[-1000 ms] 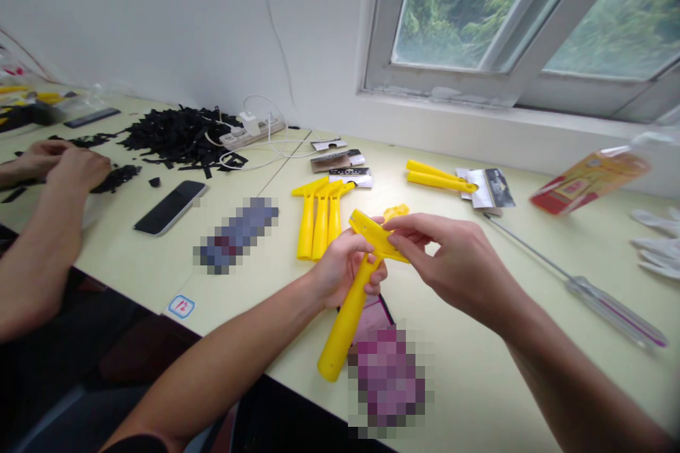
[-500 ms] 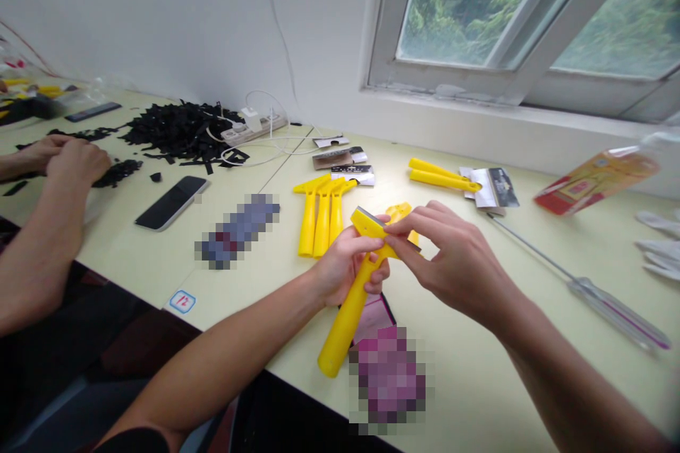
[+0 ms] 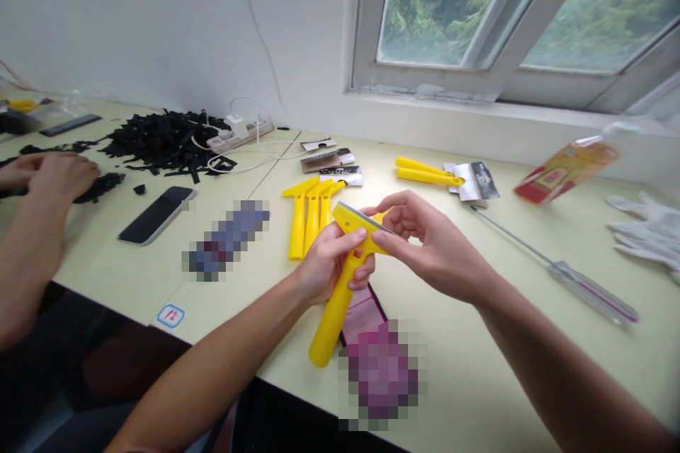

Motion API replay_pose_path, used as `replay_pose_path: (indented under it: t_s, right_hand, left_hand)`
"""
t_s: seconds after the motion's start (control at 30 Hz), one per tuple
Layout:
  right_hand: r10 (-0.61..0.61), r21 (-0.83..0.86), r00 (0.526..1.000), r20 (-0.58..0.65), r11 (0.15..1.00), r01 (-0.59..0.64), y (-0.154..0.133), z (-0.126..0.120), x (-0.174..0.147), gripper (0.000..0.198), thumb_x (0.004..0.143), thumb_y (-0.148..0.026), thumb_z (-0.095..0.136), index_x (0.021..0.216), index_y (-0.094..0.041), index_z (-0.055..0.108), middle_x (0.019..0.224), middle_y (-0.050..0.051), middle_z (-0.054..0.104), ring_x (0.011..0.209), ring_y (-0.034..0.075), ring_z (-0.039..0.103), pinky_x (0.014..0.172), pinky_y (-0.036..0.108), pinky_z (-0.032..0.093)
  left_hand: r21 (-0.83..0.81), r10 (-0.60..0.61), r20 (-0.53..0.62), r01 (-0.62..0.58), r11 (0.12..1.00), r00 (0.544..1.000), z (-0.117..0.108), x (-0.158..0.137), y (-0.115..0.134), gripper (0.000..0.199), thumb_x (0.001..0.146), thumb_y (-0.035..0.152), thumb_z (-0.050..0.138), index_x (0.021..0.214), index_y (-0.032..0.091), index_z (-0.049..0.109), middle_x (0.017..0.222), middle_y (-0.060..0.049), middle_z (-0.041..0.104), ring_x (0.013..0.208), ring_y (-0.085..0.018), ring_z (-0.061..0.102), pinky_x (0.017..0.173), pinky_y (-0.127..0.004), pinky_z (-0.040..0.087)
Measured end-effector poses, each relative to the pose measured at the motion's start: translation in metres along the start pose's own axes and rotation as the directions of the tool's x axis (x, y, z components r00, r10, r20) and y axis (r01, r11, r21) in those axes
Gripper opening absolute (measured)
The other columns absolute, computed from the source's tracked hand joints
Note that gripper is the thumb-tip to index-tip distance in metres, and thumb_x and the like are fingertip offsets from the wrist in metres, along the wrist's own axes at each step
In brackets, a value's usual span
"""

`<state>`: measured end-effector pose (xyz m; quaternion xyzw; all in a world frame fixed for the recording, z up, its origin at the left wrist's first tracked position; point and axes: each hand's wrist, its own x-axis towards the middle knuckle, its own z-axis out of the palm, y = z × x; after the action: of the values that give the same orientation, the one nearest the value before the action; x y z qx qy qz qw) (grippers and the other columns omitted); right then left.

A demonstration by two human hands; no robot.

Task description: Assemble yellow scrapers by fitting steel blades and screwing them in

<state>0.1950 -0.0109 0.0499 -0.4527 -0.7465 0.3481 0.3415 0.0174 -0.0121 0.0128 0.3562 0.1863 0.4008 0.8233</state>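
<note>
A yellow scraper (image 3: 333, 315) is tilted in front of me, its handle pointing down toward the table's front edge. My left hand (image 3: 320, 265) is closed around its neck, thumb on the head. Along the head's top edge runs a thin grey blade (image 3: 353, 211). My right hand (image 3: 443, 251) is closed on the head's right end, thumb on the near face and fingers behind the edge. These fingers partly hide the blade's far end. Something yellow behind the head is mostly covered by my right hand.
Three yellow scrapers (image 3: 298, 230) lie behind my left hand, near card packaging (image 3: 333, 175). Yellow handles (image 3: 422, 173), a screwdriver (image 3: 592, 291), a bottle (image 3: 566, 166) and gloves (image 3: 645, 226) lie right. Leftward are a phone (image 3: 156, 216), black strips (image 3: 159, 141) and another person's hands (image 3: 66, 173).
The view has shifted slightly, moving most things left. My right fingers have shifted along the scraper head, and more of the blade shows along its edge. My left hand keeps its hold.
</note>
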Motion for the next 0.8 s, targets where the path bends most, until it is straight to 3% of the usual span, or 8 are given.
replay_pose_path:
  t_s: [0.1,0.23,0.33,0.47,0.57,0.67,0.8]
  right_hand:
    - [-0.003,0.167,0.992,0.123,0.986,-0.017,-0.002,-0.006,-0.001,0.031,0.093,-0.033,0.06,0.121,-0.024,0.051,0.083,-0.001,0.057,0.074,0.014,0.057,0.063,0.027,0.047]
    - [-0.057,0.259,0.998,0.038,0.965,0.046,-0.001,-0.004,-0.002,0.035,0.09,-0.026,0.064,0.121,-0.024,0.048,0.082,-0.002,0.056,0.074,0.012,0.057,0.066,0.027,0.049]
    - [-0.042,0.279,0.997,-0.06,0.959,0.058,-0.002,0.0,0.0,0.036,0.089,-0.026,0.065,0.121,-0.023,0.049,0.079,-0.003,0.055,0.071,0.011,0.055,0.064,0.026,0.048]
    - [-0.062,0.306,0.994,-0.091,0.948,0.087,0.001,-0.015,-0.001,0.034,0.094,-0.032,0.059,0.125,-0.023,0.048,0.089,0.001,0.061,0.076,0.013,0.059,0.067,0.027,0.051]
    - [-0.067,-0.017,0.988,-0.136,0.998,0.065,0.021,-0.041,-0.014,0.021,0.095,-0.035,0.056,0.112,-0.022,0.06,0.091,0.003,0.065,0.08,0.015,0.061,0.069,0.03,0.05]
    - [0.017,-0.444,1.0,0.005,0.896,-0.013,0.059,-0.057,-0.039,0.015,0.094,-0.031,0.055,0.094,-0.022,0.067,0.089,0.004,0.066,0.076,0.017,0.061,0.068,0.033,0.048]
    - [0.075,-0.596,0.991,0.109,0.803,0.004,0.102,-0.053,-0.072,0.023,0.098,-0.027,0.045,0.106,-0.022,0.065,0.103,0.008,0.066,0.088,0.021,0.064,0.076,0.037,0.051]
  left_hand:
    - [0.047,0.012,-0.018,-0.011,0.999,1.0,0.004,-0.005,0.005,0.035,0.09,0.027,0.057,0.122,0.016,0.051,0.073,0.001,0.05,0.051,-0.009,0.049,0.04,-0.019,0.038]
    - [0.241,-0.02,-0.089,0.041,0.97,0.996,0.01,-0.006,0.012,0.029,0.091,0.037,0.058,0.111,0.017,0.051,0.076,-0.001,0.055,0.057,-0.012,0.056,0.05,-0.026,0.05]
    - [0.348,-0.025,-0.163,0.082,0.934,0.986,0.015,-0.003,0.013,0.028,0.092,0.045,0.055,0.096,0.018,0.047,0.069,0.002,0.054,0.049,-0.008,0.051,0.045,-0.021,0.043]
    - [0.307,0.014,-0.206,0.051,0.95,0.978,0.017,0.002,0.017,0.028,0.091,0.044,0.057,0.09,0.019,0.044,0.068,0.004,0.051,0.043,-0.005,0.043,0.039,-0.017,0.032]
    - [0.295,0.034,-0.273,0.05,0.954,0.961,0.008,0.005,0.028,0.026,0.092,0.041,0.056,0.087,0.018,0.044,0.07,0.003,0.051,0.044,-0.005,0.043,0.038,-0.016,0.03]
    - [0.295,0.021,-0.304,0.074,0.953,0.952,-0.008,0.007,0.038,0.025,0.092,0.038,0.055,0.084,0.018,0.042,0.068,0.003,0.05,0.044,-0.005,0.042,0.038,-0.015,0.03]
    - [0.293,-0.077,-0.256,0.153,0.944,0.964,-0.024,0.007,0.04,0.027,0.091,0.04,0.059,0.087,0.019,0.042,0.072,0.002,0.052,0.047,-0.005,0.043,0.037,-0.014,0.031]
